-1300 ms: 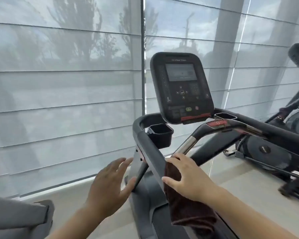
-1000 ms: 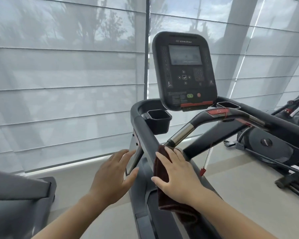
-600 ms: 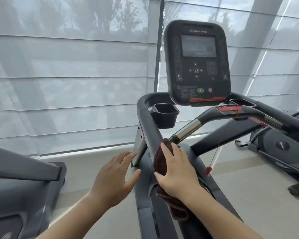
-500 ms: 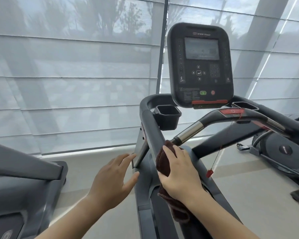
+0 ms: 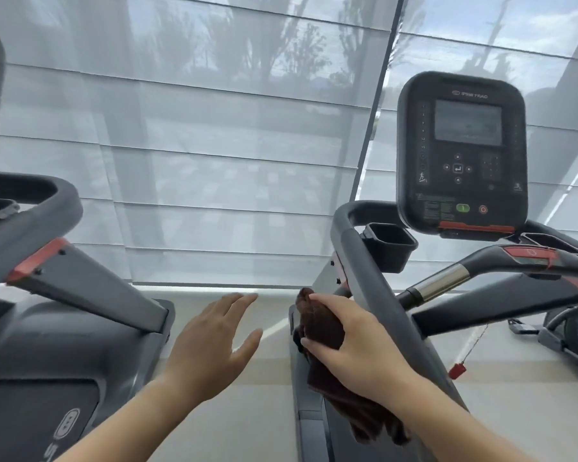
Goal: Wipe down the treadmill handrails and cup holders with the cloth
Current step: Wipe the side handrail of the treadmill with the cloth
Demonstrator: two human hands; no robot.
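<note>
Wiping: right hand (image 5: 357, 348) closed around a bunched dark-brown cloth (image 5: 321, 331), pressed to the outer face of the left handrail (image 5: 377, 301) of the treadmill, apparently to rub the side the palm cannot reach from above.
Grip: fingers (image 5: 317, 348) curled over the wad, thumb on top near its upper end; loose tail of cloth hanging below the wrist, likely kept clear of the wiping patch.
Other hand: left hand (image 5: 214, 341) open and empty, fingers spread, hovering just left of the cloth hand, touching nothing; seemingly held out for balance.
Just beyond the cloth hand: handrail rising up and away to its rounded corner, bare of cloth along that stretch.
Further up the rail: left cup holder (image 5: 389, 246) hung on the rail's inner side, open top; contents not discernible.
To the right of the cloth hand: chrome-sleeved inner grip bar (image 5: 441, 285), red safety clip (image 5: 457, 370) dangling on its cord.
Far right: second cup holder (image 5: 551, 243), partly seen, well apart from the cloth.
Above: console (image 5: 461, 151), screen dim.
Far left of the open hand: neighbouring machine (image 5: 64, 315).
Progress, as judged: lower left rail in hand; cup holders and right rail apparently still to do.
</note>
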